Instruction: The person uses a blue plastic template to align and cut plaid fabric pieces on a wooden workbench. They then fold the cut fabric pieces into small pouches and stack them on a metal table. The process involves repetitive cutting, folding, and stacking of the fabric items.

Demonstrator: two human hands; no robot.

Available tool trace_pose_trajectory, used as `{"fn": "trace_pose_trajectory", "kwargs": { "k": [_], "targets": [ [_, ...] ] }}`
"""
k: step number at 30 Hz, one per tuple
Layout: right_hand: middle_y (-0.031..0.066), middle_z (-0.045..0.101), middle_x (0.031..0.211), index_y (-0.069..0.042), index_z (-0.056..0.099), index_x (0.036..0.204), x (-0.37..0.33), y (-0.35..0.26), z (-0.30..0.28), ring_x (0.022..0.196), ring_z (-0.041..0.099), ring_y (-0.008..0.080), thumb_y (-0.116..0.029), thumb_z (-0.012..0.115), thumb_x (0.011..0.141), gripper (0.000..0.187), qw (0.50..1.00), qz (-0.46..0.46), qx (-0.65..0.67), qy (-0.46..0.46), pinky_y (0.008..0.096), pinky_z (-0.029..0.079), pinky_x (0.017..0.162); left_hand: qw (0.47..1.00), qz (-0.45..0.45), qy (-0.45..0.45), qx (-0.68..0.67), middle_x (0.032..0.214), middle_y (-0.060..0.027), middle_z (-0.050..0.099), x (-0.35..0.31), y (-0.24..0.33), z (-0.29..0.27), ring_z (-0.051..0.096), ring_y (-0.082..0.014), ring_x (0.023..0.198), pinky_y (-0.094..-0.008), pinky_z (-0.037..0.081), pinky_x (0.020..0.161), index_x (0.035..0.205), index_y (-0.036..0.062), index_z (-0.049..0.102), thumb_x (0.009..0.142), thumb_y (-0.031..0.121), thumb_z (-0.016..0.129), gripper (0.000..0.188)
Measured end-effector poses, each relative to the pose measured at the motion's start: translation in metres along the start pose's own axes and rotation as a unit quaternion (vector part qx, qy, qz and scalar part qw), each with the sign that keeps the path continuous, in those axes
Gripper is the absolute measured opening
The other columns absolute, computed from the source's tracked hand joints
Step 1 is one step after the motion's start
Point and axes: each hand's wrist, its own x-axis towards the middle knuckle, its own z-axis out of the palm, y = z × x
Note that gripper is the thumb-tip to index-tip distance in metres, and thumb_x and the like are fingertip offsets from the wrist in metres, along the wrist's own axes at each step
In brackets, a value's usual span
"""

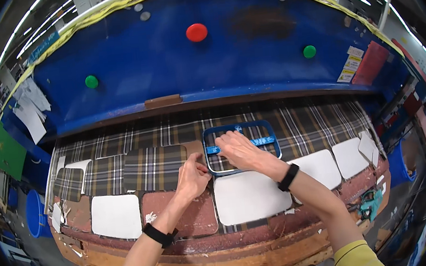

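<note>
Holding a blue frame (265, 141) on plaid cloth (309, 123)

Near the table's (159, 264) middle, closer to its back edge than its front, the frame is lying on the cloth. The right hand (236, 148) is gripping its crossbar with fingers partly closed. The left hand (193, 178) is resting beside the frame's near left corner, fingers bent almost together; whether it is holding anything, I cannot tell. Positioning seems the step in hand; the next move is probably calling for squaring the frame, then clearing both hands.
</note>
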Motion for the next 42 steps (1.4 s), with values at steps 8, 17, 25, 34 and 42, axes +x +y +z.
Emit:
{"fn": "trace_pose_trajectory", "kwargs": {
  "k": [8, 17, 25, 34, 42],
  "targets": [
    [0.0204, 0.061, 0.092, 0.0, 0.05, 0.107, -0.004, 0.009, -0.044, 0.091, 0.061, 0.0382, -0.011, 0.059, 0.094, 0.019, 0.992, 0.051, 0.113, -0.019, 0.0467, 0.048, 0.078, 0.971, -0.03, -0.019, -0.237, 0.146, -0.0252, 0.041, 0.012, 0.005, 0.007, 0.055, -0.0268, 0.123, -0.0337, 0.048, 0.101, 0.148, -0.0089, 0.022, 0.097, 0.001, 0.042, 0.056],
    [0.0219, 0.061, 0.092, 0.001, 0.048, 0.11, -0.006, 0.023, -0.059, 0.088, 0.062, 0.0395, -0.011, 0.055, 0.095, 0.019, 0.98, 0.057, 0.189, -0.002, 0.0469, 0.048, 0.072, 0.978, -0.056, 0.035, -0.2, 0.139, -0.0264, 0.048, 0.029, 0.018, 0.027, 0.06, -0.032, 0.115, -0.0345, 0.054, 0.09, 0.148, -0.0001, 0.026, 0.088, 0.007, 0.064, 0.072],
    [0.0203, 0.064, 0.085, -0.001, 0.047, 0.105, -0.05, 0.075, -0.127, 0.078, 0.067, 0.0347, 0.003, 0.053, 0.091, 0.016, 0.954, 0.069, 0.265, 0.122, 0.041, 0.055, 0.068, 0.934, -0.094, 0.032, -0.343, 0.144, -0.024, 0.042, 0.021, 0.022, -0.009, 0.045, -0.0342, 0.131, -0.0478, 0.036, 0.112, 0.148, 0.0062, 0.033, 0.079, -0.019, 0.059, 0.078],
    [0.0166, 0.06, 0.085, 0.0, 0.049, 0.103, -0.111, 0.137, -0.083, 0.082, 0.066, 0.0323, 0.007, 0.06, 0.081, 0.025, 0.987, -0.022, -0.063, -0.147, 0.0402, 0.057, 0.069, 0.975, 0.193, 0.013, 0.109, 0.133, -0.0197, 0.058, 0.016, 0.074, 0.105, 0.046, -0.0363, 0.133, -0.0475, 0.019, 0.119, 0.155, 0.0052, 0.011, 0.082, 0.015, 0.075, 0.098],
    [0.015, 0.06, 0.092, -0.001, 0.054, 0.105, -0.13, 0.155, -0.08, 0.085, 0.062, 0.0318, -0.016, 0.067, 0.086, 0.027, 0.998, -0.028, -0.046, 0.014, 0.0408, 0.052, 0.075, 0.969, 0.202, -0.055, 0.131, 0.137, -0.0258, 0.053, 0.031, 0.092, 0.167, 0.044, -0.037, 0.135, -0.0545, 0.016, 0.118, 0.151, 0.0118, 0.031, 0.079, 0.022, 0.078, 0.087]
  ]
}}
